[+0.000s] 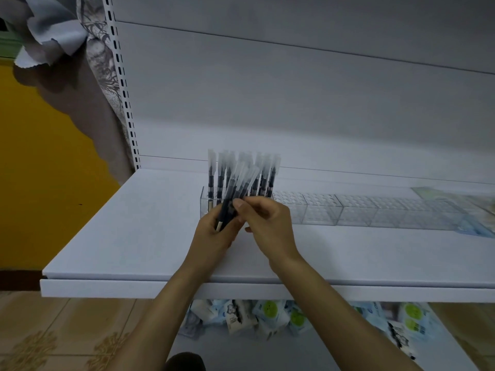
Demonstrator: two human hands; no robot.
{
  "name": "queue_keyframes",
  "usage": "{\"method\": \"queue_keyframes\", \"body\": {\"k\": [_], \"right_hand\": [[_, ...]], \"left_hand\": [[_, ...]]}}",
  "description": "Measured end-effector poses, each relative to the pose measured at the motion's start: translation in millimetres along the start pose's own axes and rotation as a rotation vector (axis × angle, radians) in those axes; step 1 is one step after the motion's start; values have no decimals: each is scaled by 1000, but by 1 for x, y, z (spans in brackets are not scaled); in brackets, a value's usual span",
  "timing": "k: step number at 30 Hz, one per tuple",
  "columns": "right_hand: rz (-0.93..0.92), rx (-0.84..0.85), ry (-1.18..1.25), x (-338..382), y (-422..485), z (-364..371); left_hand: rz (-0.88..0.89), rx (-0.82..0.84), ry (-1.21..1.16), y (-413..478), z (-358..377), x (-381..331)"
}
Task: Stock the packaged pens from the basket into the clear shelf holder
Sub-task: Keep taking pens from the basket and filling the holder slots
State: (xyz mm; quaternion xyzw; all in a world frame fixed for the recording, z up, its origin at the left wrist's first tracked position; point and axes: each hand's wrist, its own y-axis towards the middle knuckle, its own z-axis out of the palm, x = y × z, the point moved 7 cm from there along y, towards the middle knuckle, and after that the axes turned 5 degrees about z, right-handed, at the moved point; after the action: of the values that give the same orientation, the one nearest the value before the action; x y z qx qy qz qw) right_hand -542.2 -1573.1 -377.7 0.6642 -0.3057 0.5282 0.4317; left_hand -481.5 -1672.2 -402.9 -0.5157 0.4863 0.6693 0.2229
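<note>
1. Right at the fingertips [239, 203]: the right hand [269, 223] has thumb and forefinger curled in and pinched on the bundle of packaged pens [235, 191], about midway up. Motion blur hides whether they have one pen or several.
2. The other fingers of that hand are folded loosely beneath, with the back of the hand facing up.
3. Over to the left hand [214, 232]: its fingers are wrapped round the lower end of the same bundle, thumb on the near side, a firm grip. A pale pen tip pokes out below its fingers.
4. The bundle is dark pens in clear sleeves. It tilts up and to the right and fans out at the top, in the air just in front of the holder.
5. Behind the hands is the clear shelf holder [321, 211], a row of see-through sections with dotted tops running off to the right along the shelf.
6. Its leftmost section is already stocked: the standing pens [242, 171] are upright and close together, their clear sleeve tops rising above the bundle.
7. Everything sits on a white shelf [128, 236], and both forearms reach in over its front edge.
8. At the far right end of the shelf lies something flat and bluish-green [476, 210], too blurred to name.
9. A slotted upright [123, 84] runs up the left side of the unit, and patterned cloth [53, 30] hangs beside it.
10. Below the shelf are small packets [267, 317] in white, blue and green, with tiled floor [53, 333] to the left.
</note>
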Motion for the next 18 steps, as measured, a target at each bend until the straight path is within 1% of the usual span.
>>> {"method": "queue_keyframes", "body": {"k": [4, 9, 12, 14, 18], "right_hand": [[16, -20, -53, 0, -1, -3], [47, 46, 13, -6, -2, 0], [73, -10, 65, -9, -1, -4], [91, -44, 100, -11, -1, -6], [126, 0, 116, -14, -2, -6]], "left_hand": [[10, 4, 41, 0, 2, -1], [4, 6, 2, -2, 3, -1], [3, 34, 11, -2, 6, -2], [-20, 24, -4, -2, 5, 0], [-28, 22, -5, -2, 3, 1]]}}
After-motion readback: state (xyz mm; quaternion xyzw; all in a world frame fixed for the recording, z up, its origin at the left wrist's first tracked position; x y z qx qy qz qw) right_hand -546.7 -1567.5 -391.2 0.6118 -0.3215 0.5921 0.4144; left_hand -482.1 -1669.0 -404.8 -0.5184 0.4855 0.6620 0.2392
